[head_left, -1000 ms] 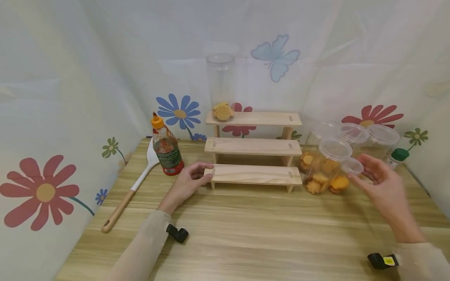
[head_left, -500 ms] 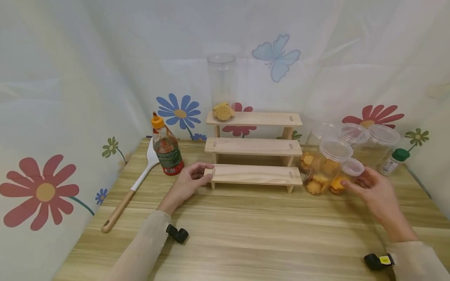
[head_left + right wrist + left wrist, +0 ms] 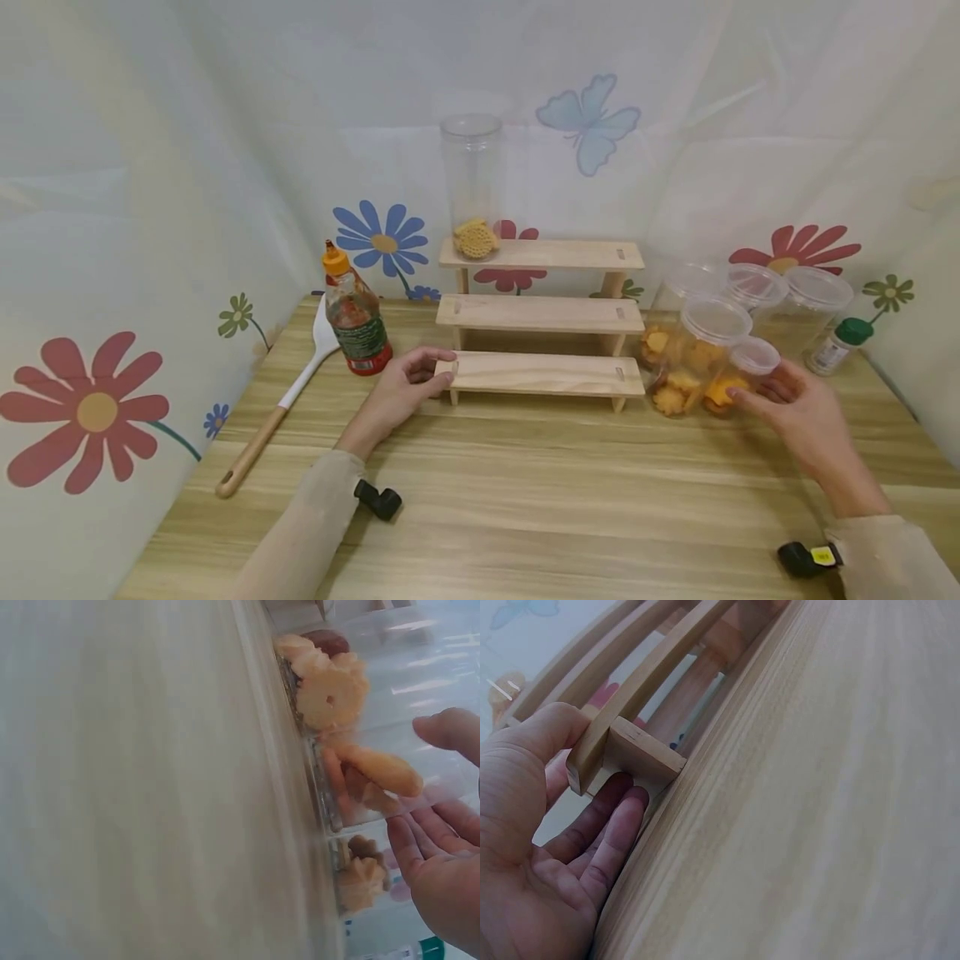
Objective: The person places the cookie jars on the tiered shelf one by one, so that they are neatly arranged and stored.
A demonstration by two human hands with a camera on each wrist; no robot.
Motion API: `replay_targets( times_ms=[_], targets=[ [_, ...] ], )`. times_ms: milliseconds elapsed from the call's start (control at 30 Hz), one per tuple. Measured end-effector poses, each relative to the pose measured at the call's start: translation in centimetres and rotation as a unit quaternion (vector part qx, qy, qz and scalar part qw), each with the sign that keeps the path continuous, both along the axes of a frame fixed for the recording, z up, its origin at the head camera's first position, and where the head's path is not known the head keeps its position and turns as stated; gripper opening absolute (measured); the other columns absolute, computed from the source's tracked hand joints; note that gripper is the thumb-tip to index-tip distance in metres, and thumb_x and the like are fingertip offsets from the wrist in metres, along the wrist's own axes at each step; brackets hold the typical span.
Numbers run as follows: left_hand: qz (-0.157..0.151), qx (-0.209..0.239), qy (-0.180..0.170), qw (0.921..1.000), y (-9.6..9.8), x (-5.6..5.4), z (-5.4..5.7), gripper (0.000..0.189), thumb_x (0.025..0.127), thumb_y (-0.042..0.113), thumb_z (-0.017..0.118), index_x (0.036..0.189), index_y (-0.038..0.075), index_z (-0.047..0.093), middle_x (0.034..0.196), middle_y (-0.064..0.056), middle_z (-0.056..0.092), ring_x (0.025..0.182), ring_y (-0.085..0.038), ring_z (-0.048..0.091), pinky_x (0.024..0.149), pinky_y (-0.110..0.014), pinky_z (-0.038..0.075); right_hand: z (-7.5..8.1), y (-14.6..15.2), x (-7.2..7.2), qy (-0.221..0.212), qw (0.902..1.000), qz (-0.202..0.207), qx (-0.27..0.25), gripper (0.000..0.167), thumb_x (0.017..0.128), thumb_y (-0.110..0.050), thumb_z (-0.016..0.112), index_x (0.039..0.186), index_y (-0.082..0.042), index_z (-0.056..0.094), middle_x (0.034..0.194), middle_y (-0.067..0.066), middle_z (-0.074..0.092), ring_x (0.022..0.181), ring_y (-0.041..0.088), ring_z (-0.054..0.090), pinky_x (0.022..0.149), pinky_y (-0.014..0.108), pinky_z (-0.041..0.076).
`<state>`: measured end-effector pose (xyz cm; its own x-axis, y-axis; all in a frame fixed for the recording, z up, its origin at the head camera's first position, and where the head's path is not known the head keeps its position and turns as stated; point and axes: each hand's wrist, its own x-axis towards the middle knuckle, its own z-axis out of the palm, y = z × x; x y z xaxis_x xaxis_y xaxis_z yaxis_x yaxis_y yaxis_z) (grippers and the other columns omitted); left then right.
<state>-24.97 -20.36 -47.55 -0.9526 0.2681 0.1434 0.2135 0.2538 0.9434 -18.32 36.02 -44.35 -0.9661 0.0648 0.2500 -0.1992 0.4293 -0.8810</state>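
A three-tier wooden display shelf (image 3: 540,372) stands in the middle of the table. My left hand (image 3: 397,392) grips the left end of its lowest tier, thumb on the plank and fingers beneath by the end leg, as the left wrist view shows. On the right, my right hand (image 3: 810,421) holds a short clear plastic jar (image 3: 754,356) between thumb and fingers. Golden cookies (image 3: 382,772) lie in the bottom of this upright jar. Close on its left is a taller clear jar (image 3: 715,321) of flower-shaped cookies.
Several more clear jars (image 3: 817,287) stand behind, with a green-capped shaker bottle (image 3: 832,348) at the far right. A tall jar (image 3: 472,167) with cookies sits on the shelf's top tier. At left are a sauce bottle (image 3: 358,321) and a white spatula with wooden handle (image 3: 255,450).
My right hand has come down and slightly left with the short jar, which now stands lower beside the taller cookie jar. My left hand keeps its grip on the shelf.
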Motion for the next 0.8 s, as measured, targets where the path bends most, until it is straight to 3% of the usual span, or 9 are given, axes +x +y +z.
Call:
replay_targets(
  times_ms=[233, 567, 667, 800],
  targets=[
    [-0.001, 0.002, -0.001, 1.0, 0.1, 0.1, 0.1, 0.031, 0.108, 0.019, 0.078, 0.138, 0.013, 0.076, 0.117, -0.015, 0.071, 0.095, -0.022, 0.07, 0.081, -0.028, 0.06, 2.2, 0.4, 0.7, 0.006, 0.9984, -0.035, 0.045, 0.043, 0.102, -0.014, 0.085, 0.137, -0.025, 0.063, 0.116, -0.033, 0.067, 0.106, -0.016, 0.061, 0.086, 0.002, 0.051],
    [-0.001, 0.002, 0.0, 1.0, 0.1, 0.0, 0.1, 0.031, 0.108, 0.021, 0.078, 0.138, 0.013, 0.076, 0.121, -0.015, 0.072, 0.1, -0.025, 0.071, 0.083, -0.028, 0.061, 6.6, 0.1, 2.3, 0.044, 0.9927, -0.087, 0.072, 0.041, 0.104, -0.015, 0.082, 0.13, -0.038, 0.062, 0.112, -0.032, 0.065, 0.104, -0.013, 0.059, 0.086, -0.001, 0.043],
    [-0.004, 0.001, -0.001, 1.0, 0.1, 0.0, 0.1, 0.031, 0.108, 0.02, 0.078, 0.137, 0.012, 0.075, 0.122, -0.015, 0.073, 0.1, -0.026, 0.071, 0.083, -0.028, 0.061, 7.7, -0.1, 3.1, 0.062, 0.9904, -0.096, 0.078, 0.04, 0.105, -0.013, 0.081, 0.133, -0.036, 0.064, 0.113, -0.03, 0.064, 0.104, -0.011, 0.058, 0.087, 0.0, 0.041],
    [-0.004, 0.0, -0.001, 1.0, 0.1, 0.0, 0.1, 0.031, 0.108, 0.021, 0.078, 0.138, 0.013, 0.075, 0.122, -0.015, 0.073, 0.101, -0.026, 0.071, 0.083, -0.028, 0.061, 9.3, -1.0, 4.1, 0.082, 0.9879, -0.098, 0.087, 0.046, 0.106, -0.01, 0.078, 0.147, -0.024, 0.065, 0.119, -0.028, 0.063, 0.106, -0.006, 0.056, 0.094, -0.001, 0.039]
  ],
)
